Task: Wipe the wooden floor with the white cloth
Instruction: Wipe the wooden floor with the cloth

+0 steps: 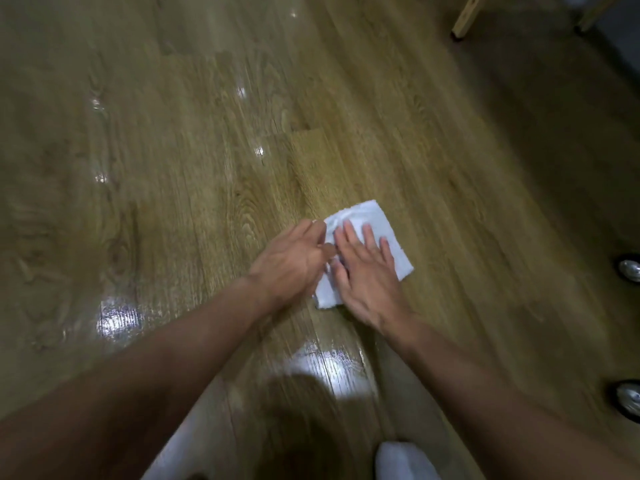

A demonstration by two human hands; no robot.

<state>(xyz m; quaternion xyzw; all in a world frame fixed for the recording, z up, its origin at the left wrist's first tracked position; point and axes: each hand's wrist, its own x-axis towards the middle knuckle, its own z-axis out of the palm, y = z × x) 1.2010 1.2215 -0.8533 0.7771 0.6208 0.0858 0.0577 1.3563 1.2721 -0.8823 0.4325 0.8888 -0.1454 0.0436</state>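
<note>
A folded white cloth (pixel 367 216) lies flat on the wooden floor (pixel 207 168), right of centre. My right hand (pixel 367 271) presses down on the cloth with its fingers spread flat. My left hand (pixel 294 261) rests at the cloth's left edge, with fingers curled against that edge; I cannot tell whether it pinches the fabric. The hands hide the middle of the cloth. The frame is somewhat blurred.
Bright glare patches (pixel 117 317) show on the shiny boards at left and near me. Pale wooden furniture legs (pixel 465 15) stand at the top right. Two round metal caster-like parts (pixel 630 270) sit at the right edge. Something white (pixel 405 460) is at the bottom.
</note>
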